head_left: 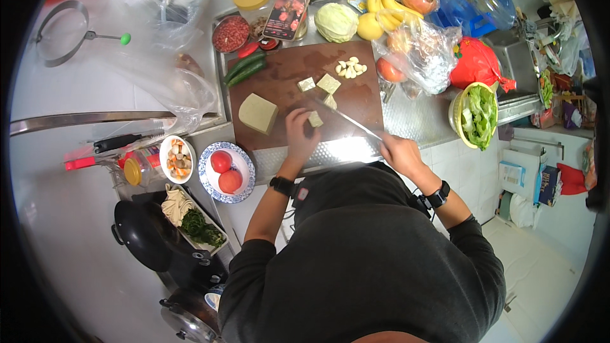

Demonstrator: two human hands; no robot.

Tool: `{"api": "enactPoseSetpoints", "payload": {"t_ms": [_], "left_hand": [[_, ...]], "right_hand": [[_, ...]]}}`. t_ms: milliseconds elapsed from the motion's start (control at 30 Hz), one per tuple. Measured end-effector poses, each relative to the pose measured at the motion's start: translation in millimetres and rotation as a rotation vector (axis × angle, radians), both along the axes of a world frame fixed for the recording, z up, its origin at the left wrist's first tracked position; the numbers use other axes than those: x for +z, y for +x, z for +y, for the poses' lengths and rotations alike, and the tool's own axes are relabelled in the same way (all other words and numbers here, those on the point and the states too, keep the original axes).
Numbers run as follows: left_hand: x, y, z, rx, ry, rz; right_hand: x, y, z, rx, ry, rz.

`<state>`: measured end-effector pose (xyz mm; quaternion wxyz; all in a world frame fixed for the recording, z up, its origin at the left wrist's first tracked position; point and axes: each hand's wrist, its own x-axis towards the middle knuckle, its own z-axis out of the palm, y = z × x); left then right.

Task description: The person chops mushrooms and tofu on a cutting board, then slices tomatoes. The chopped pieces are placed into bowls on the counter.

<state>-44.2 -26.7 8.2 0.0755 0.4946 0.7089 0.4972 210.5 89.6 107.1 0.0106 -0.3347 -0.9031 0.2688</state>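
Observation:
My right hand (400,154) is closed round the handle of a kitchen knife (352,122). Its blade points up and left over a brown cutting board (286,76), towards some cut pale-green pieces (328,82). With bent fingers, my left hand (301,134) holds a small pale piece (315,119) against the board, just left of the blade. A larger pale-green block (258,114), perhaps tofu, lies left of that hand. Two cucumbers (246,70) rest on the board's upper left, and peeled garlic cloves (351,67) sit at its upper right.
Left of the board stand a patterned bowl with two tomatoes (221,161) and a white bowl of chopped food (176,159). Behind it are a phone (288,11), a cabbage (337,22) and bananas (389,6). Bagged fruit (422,57) and a lettuce basket (455,114) are right.

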Motion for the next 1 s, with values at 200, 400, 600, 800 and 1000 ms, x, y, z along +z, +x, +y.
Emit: {"api": "enactPoseSetpoints", "payload": {"t_ms": [200, 400, 600, 800, 1000], "left_hand": [[63.7, -25.9, 6.1, 0.066, 0.153, -0.166], [79.6, -41.1, 51.7, -0.475, -0.234, 0.095], [59.0, -52.3, 58.3, -0.51, -0.364, 0.173], [35.2, -24.6, 34.3, -0.005, -0.095, 0.173], [10.9, 20.2, 23.8, 0.154, -0.26, 0.161]], "right_hand": [[8.8, 8.7, 6.9, 0.1, 0.269, -0.028], [8.8, 0.1, 20.5, 0.241, 0.576, -0.024], [19.3, 8.7, 27.0, 0.333, 0.692, -0.001], [18.0, 46.9, 6.7, 0.001, 0.22, 0.035], [-3.6, 9.6, 17.1, -0.235, 0.245, 0.109]]}}
